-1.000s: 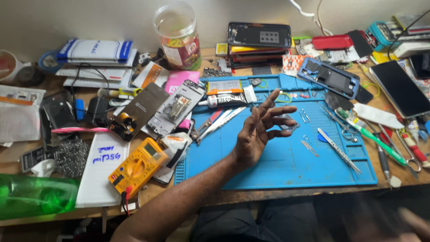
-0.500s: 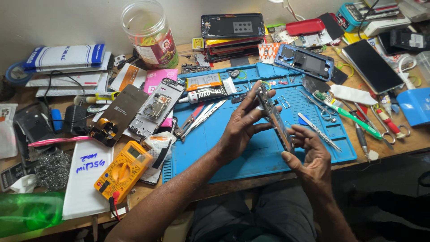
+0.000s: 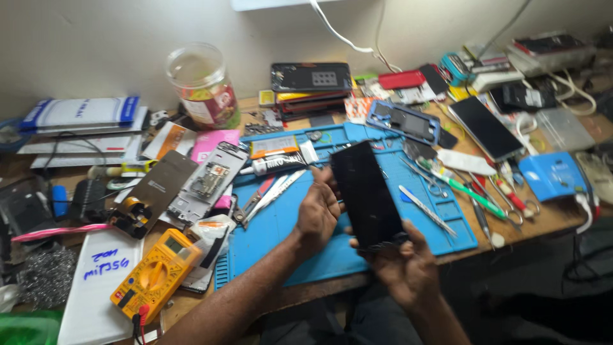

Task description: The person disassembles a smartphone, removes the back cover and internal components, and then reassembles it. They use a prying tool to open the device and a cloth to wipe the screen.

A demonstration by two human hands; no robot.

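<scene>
- Black phone screen panel (image 3: 366, 195) held in the air above the blue work mat (image 3: 281, 223), glass side up, long axis running away from the person, tilted a bit to the right at the near end.
- Panel sits between both hands: left hand (image 3: 317, 211) on its left long edge, right hand (image 3: 402, 265) under and around its near end.
- Left hand: fingers curled, closed on the panel's left edge w/ thumb side toward the top; palm faces the panel. Grip is clamped on the panel, not loose.
- Right hand: cups the bottom end from below, thumb over the lower front corner, fingers hidden behind the panel; closed on the panel too. How tight, can't tell.
- Around it on the mat: metal tweezers (image 3: 426, 207) just right of the panel, not touching; green-handled tool (image 3: 469, 195) further right; glue tube (image 3: 281, 163) near the mat's far left part.
- Left of mat: yellow multimeter (image 3: 153, 275) near the bench front edge, dark phone back panel (image 3: 163, 185) and an open phone frame (image 3: 207, 182) beside it.
- Far side: clear plastic jar (image 3: 201, 83) by the wall, blue phone frame (image 3: 405, 121) at mat's far right corner, another phone (image 3: 485, 128) face up to the right.
</scene>
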